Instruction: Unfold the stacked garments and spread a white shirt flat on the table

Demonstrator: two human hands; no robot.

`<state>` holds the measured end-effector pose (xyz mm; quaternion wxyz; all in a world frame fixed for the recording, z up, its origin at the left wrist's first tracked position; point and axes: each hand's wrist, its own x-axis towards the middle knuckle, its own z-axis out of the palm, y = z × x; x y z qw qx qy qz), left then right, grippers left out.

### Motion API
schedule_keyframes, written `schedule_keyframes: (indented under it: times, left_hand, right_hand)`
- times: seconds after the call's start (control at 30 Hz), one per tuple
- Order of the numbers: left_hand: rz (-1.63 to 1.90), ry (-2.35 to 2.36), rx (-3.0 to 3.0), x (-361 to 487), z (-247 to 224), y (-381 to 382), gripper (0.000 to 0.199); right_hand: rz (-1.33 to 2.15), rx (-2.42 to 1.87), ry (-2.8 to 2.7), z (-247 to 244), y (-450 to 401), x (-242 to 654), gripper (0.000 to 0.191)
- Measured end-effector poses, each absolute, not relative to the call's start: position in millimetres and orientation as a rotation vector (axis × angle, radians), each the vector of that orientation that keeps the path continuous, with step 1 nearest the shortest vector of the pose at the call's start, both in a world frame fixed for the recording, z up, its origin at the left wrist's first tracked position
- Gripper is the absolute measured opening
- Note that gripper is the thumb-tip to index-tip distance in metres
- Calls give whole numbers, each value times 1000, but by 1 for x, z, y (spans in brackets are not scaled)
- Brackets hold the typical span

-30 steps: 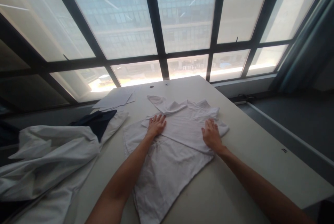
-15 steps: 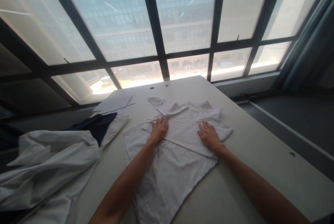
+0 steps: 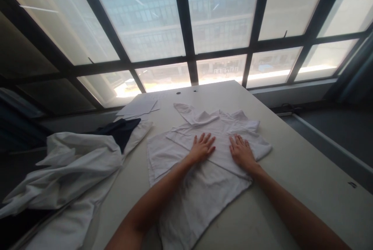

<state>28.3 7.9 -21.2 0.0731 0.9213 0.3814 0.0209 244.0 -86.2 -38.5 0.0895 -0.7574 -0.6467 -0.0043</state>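
Left hand slid closer to the right hand, both flat, fingers spread, on the white garment, lower centre of frame. Probably light, floppy stuff, easiest held by its edges.

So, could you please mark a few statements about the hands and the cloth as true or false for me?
1. The left hand and right hand rest on the white garment. True.
2. The right hand is clenched in a fist. False: it is open, palm down.
3. Dark blue cloth lies left of the white garment. True.
4. The two hands touch each other. False: there is a gap between them.
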Motion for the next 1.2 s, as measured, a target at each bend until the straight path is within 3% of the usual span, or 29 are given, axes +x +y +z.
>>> schedule_keyframes:
  times: [0.5, 0.83, 1.03, 1.2]
  left_hand:
    - [42, 1693, 2643, -125, -27, 76, 59]
    - [71, 1771, 2596, -134, -31, 80, 59]
    - [80, 1766, 2576, -134, -30, 82, 59]
    - [79, 1767, 2586, -133, -29, 81, 58]
  right_hand:
    - [-15, -2267, -1901, -44, -85, 245, 56]
    - [-51, -2263, -1851, -29, -98, 228, 55]
    - [155, -2084, -2057, -32, -115, 190, 58]
    - [175, -2287, -1886, -32, -113, 204, 63]
